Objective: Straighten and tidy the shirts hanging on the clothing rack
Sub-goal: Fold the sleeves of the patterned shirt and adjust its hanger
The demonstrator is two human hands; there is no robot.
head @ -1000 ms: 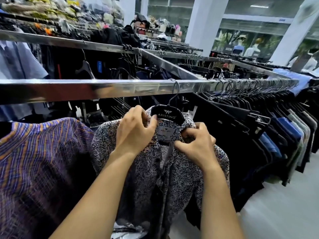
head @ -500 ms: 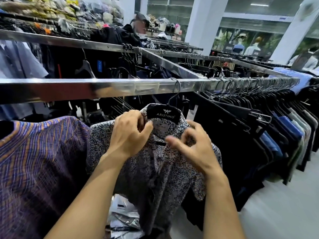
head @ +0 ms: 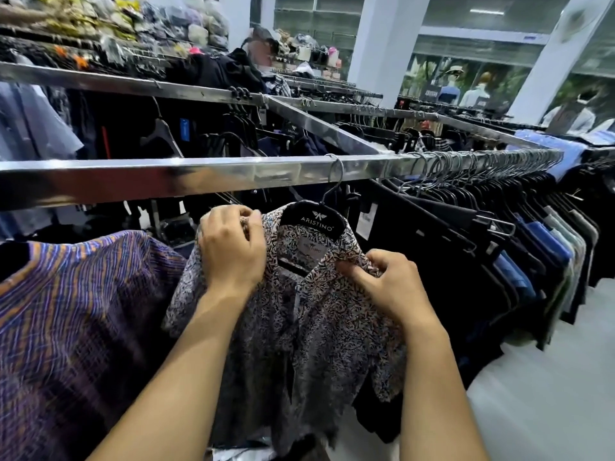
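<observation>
1. Head view showed the left hand point(head: 233, 251) at the upper left of a patterned shirt point(head: 316, 344), its fingers curled over and gripping the fabric at the shoulder, just beside the left end of the hanger point(head: 314, 219).
2. The right hand point(head: 389, 287) was lower and on the other side, pinching a fold of the same shirt's collar or shoulder cloth between thumb and curled fingers.
3. The patterned shirt hung between the two hands on a black hanger printed ARISTINO, with a small label visible inside the neck; its front was open a little way below the collar.
4. The hanger's metal hook sat over a flat, shiny metal rail point(head: 166, 176) that ran across the frame above the hands.
5. To the left, a purple and orange striped shirt point(head: 76, 327) hung close against the patterned one.
6. To the right, a dense row of dark garments point(head: 449, 254) on black hangers filled the rail, with blue and pale ones farther along.
7. More rails with clothes stood behind, and a pale floor point(head: 549, 377) and a white pillar point(head: 382, 44) showed beyond.
</observation>
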